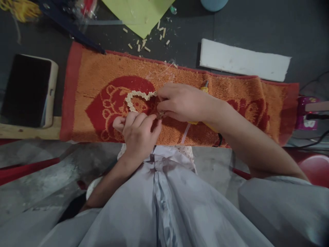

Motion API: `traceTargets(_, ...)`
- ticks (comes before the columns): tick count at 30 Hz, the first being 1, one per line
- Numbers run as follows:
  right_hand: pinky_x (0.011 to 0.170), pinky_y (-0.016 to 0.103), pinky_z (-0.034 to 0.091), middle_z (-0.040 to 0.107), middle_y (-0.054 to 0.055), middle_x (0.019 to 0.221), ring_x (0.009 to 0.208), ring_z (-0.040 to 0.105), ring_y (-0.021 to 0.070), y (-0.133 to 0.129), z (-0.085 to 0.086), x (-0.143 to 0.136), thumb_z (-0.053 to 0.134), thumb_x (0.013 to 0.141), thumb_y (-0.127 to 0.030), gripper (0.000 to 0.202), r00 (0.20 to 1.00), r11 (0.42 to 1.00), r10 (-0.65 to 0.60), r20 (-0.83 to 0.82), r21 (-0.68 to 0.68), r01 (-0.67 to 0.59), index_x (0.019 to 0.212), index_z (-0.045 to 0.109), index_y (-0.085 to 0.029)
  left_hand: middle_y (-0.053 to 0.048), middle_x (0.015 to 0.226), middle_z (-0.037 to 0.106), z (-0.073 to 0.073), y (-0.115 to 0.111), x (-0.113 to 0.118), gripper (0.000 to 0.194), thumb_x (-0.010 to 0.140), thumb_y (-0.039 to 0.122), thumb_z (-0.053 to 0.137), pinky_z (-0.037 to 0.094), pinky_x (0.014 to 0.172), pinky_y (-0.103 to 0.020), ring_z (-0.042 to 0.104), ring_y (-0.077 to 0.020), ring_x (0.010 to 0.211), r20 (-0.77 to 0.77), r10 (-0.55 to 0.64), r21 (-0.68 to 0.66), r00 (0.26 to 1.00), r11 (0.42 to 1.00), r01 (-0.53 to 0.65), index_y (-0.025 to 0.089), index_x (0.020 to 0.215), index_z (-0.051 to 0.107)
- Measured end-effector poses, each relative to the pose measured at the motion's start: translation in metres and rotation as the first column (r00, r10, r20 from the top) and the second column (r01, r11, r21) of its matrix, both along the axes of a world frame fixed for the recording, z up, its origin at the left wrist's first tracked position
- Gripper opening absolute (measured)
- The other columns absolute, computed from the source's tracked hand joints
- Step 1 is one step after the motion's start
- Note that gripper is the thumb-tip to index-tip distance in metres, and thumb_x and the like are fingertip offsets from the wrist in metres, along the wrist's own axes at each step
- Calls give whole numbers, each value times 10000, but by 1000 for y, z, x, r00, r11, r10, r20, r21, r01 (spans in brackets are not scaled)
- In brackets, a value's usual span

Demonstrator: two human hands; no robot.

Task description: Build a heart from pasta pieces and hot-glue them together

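A heart-shaped outline of small cream pieces (131, 98) lies on an orange and red towel (97, 65). My left hand (140, 128) is closed over its lower edge, with thumb and index finger pinched near the bottom right. Across from it, my right hand (180, 103) covers the right side of the outline, fingers bent and pressed together. Between the fingertips of both hands shows a small brownish bit (161, 114), too small to name. A yellow tool, looking like a glue gun (205, 89), lies under my right wrist, mostly hidden.
Loose cream bits (144, 44) are scattered beyond the towel beside a yellow-green sheet (138, 15). A white block (244, 60) lies at the back right. Dark blue scissors (74, 29) touch the towel's far edge. A phone (27, 91) lies left, a purple package (307, 113) right.
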State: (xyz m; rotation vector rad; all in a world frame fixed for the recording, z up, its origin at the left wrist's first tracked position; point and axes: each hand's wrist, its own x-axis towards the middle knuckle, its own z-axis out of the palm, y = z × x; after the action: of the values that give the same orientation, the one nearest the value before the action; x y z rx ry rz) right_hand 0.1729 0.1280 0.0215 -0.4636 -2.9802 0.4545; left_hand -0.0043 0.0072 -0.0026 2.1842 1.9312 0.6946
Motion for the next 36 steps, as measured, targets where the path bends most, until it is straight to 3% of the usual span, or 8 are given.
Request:
traceTargets(10,769,337,353,587,79,918,877,501,194,0,3,-2,423,1023,-216,292,1000,1000,4,25,-18,-3,894,674,-139,-48,739,695,0,-1,0,182,972,336,575,333,779,-462,605,-259,875,0,0,-18,1000,1000,0,254,923,730)
traceTargets(16,771,337,370,599,81,911,882,520,201,1,2,0,442,1021,-241,271,1000,999,-1,1,-44,1,946,681,-138,-49,752,683,-1,-4,-3,186,941,360,624,329,768,-440,579,-260,863,-34,-2,26,999,1000,3,243,1029,740)
traceTargets(30,803,341,397,598,85,922,904,530,205,2,3,-2,442,1023,-244,287,1000,997,4,23,-73,-3,926,690,-136,-32,734,654,-1,-4,-2,147,955,336,615,303,773,-439,567,-246,837,-82,-12,66,997,998,17,261,899,728)
traceTargets(36,803,343,406,577,79,901,899,539,214,2,6,-4,435,1019,-227,292,998,998,27,55,-60,-24,913,690,-132,-27,743,649,-2,-4,-2,160,964,333,608,287,793,-439,576,-244,849,-27,-10,23,1000,1000,11,248,897,726)
